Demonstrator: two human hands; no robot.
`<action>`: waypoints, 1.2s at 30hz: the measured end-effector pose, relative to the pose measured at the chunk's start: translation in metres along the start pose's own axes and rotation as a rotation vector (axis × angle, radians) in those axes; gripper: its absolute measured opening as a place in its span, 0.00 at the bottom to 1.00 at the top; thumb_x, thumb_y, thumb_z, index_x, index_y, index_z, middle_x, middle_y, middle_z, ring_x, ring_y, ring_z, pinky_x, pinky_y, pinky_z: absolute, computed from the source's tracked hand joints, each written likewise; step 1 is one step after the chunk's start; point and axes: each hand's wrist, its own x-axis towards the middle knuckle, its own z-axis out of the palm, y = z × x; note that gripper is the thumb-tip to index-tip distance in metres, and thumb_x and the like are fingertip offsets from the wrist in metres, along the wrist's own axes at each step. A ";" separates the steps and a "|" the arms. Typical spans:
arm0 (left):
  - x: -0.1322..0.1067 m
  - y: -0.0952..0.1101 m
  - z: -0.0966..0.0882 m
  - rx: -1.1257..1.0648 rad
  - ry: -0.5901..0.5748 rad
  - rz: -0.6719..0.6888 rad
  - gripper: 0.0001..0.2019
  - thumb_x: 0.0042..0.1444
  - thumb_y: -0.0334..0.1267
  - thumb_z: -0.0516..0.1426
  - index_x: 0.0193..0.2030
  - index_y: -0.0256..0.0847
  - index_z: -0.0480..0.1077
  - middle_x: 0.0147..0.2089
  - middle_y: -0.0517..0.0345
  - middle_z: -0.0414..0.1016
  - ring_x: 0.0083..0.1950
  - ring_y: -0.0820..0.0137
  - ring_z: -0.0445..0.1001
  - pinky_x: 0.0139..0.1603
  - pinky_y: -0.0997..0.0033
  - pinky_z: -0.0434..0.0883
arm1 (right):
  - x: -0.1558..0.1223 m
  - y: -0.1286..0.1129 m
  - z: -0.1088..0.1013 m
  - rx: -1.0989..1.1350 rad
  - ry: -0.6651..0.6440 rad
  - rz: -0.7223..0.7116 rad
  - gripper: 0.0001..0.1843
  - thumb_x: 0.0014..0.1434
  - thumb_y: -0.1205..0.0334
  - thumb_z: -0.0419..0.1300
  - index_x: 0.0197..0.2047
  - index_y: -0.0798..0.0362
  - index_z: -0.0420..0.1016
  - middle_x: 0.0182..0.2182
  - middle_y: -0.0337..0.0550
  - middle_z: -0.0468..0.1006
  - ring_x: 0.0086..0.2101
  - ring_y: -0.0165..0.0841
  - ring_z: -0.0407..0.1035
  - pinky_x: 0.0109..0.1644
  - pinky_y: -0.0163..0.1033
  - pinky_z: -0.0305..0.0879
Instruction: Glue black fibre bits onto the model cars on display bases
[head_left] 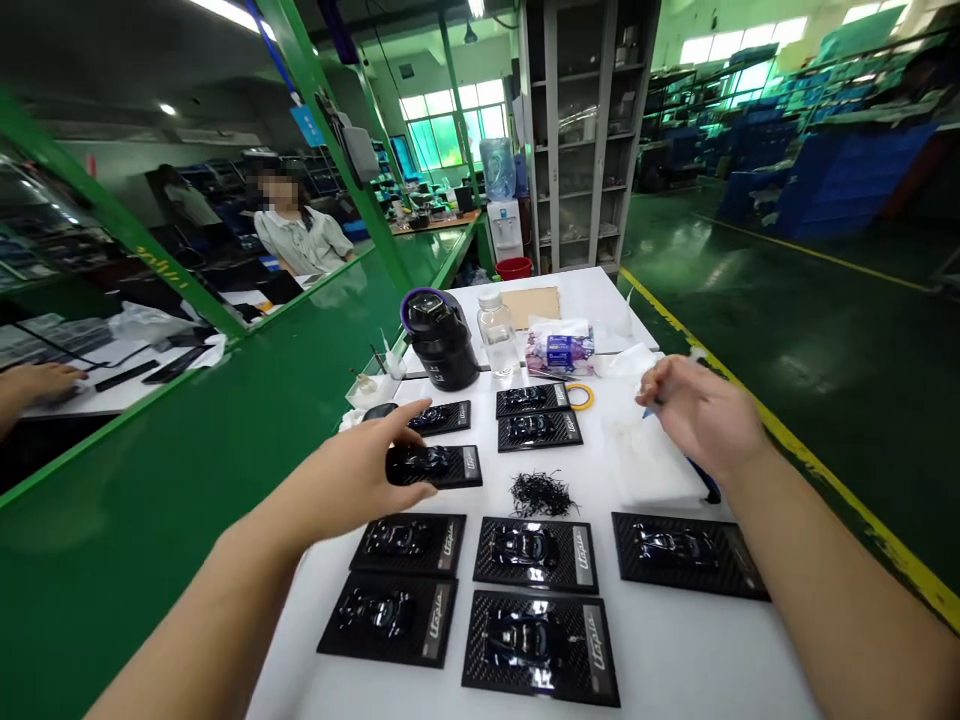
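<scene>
My left hand (367,470), fingers spread, hovers at a dark model car on a black plate (461,465); whether it touches the plate I cannot tell. My right hand (701,410) is raised over the table's right side, thumb and fingers pinched on a thin tool with a blue tip (648,411), mostly hidden by the fingers. Several more dark model cars on textured black plates lie around, including the front middle car (525,640), the middle car (525,545) and the right-hand car (675,545). Their plates carry "Utopia" labels. A pile of thin black strips (541,494) lies between them.
At the back stand a black jug (442,345), a clear bottle (499,335) and a tissue pack (559,348). A yellow tape roll (581,397) lies beside the rear plates. White sheeting (649,465) is under my right hand. A co-worker (300,230) sits across at left.
</scene>
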 end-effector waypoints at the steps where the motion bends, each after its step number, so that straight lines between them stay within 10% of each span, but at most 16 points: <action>1: 0.005 -0.010 0.005 -0.031 -0.061 0.006 0.41 0.53 0.55 0.62 0.71 0.48 0.53 0.55 0.51 0.77 0.52 0.54 0.77 0.52 0.56 0.72 | 0.002 0.006 0.001 -0.064 -0.007 0.042 0.16 0.54 0.47 0.57 0.30 0.52 0.64 0.30 0.45 0.68 0.33 0.34 0.64 0.41 0.42 0.63; 10: 0.022 -0.041 0.047 -0.014 -0.100 0.079 0.35 0.56 0.51 0.58 0.69 0.40 0.59 0.63 0.45 0.71 0.63 0.51 0.70 0.64 0.49 0.66 | -0.008 0.010 0.006 -0.525 -0.002 0.175 0.25 0.52 0.48 0.64 0.48 0.56 0.75 0.45 0.51 0.76 0.46 0.43 0.69 0.53 0.48 0.61; 13: 0.026 -0.011 0.046 0.045 -0.055 0.203 0.22 0.59 0.48 0.56 0.57 0.41 0.72 0.60 0.44 0.71 0.60 0.51 0.71 0.61 0.49 0.68 | -0.020 -0.007 0.009 -0.690 0.234 -0.072 0.35 0.52 0.51 0.66 0.60 0.55 0.67 0.56 0.55 0.69 0.55 0.45 0.64 0.59 0.50 0.60; 16: 0.037 0.027 0.050 0.091 -0.099 0.384 0.14 0.64 0.41 0.51 0.46 0.42 0.77 0.49 0.48 0.76 0.49 0.60 0.75 0.51 0.60 0.73 | -0.033 -0.020 0.016 -0.725 0.312 -0.461 0.20 0.56 0.58 0.63 0.51 0.54 0.72 0.49 0.50 0.72 0.49 0.39 0.68 0.52 0.44 0.66; 20: 0.056 0.052 0.065 0.112 -0.163 0.489 0.11 0.62 0.37 0.53 0.40 0.43 0.78 0.42 0.52 0.78 0.44 0.64 0.76 0.45 0.65 0.73 | -0.044 -0.021 0.029 -0.679 0.085 -0.554 0.04 0.59 0.64 0.59 0.37 0.54 0.74 0.37 0.45 0.75 0.40 0.34 0.68 0.44 0.40 0.66; 27: 0.069 0.041 0.069 0.160 -0.195 0.618 0.15 0.66 0.38 0.49 0.36 0.42 0.78 0.36 0.53 0.77 0.39 0.66 0.74 0.46 0.64 0.71 | -0.055 -0.003 0.050 -0.800 -0.249 -0.506 0.06 0.60 0.68 0.56 0.31 0.55 0.71 0.33 0.43 0.74 0.39 0.34 0.64 0.46 0.41 0.62; 36: 0.025 0.063 0.037 0.038 -0.066 0.344 0.12 0.64 0.35 0.51 0.37 0.41 0.77 0.39 0.55 0.78 0.38 0.67 0.74 0.40 0.67 0.69 | -0.079 0.015 0.072 -0.880 -0.519 -0.406 0.07 0.62 0.68 0.56 0.42 0.56 0.74 0.40 0.45 0.75 0.44 0.37 0.65 0.52 0.46 0.63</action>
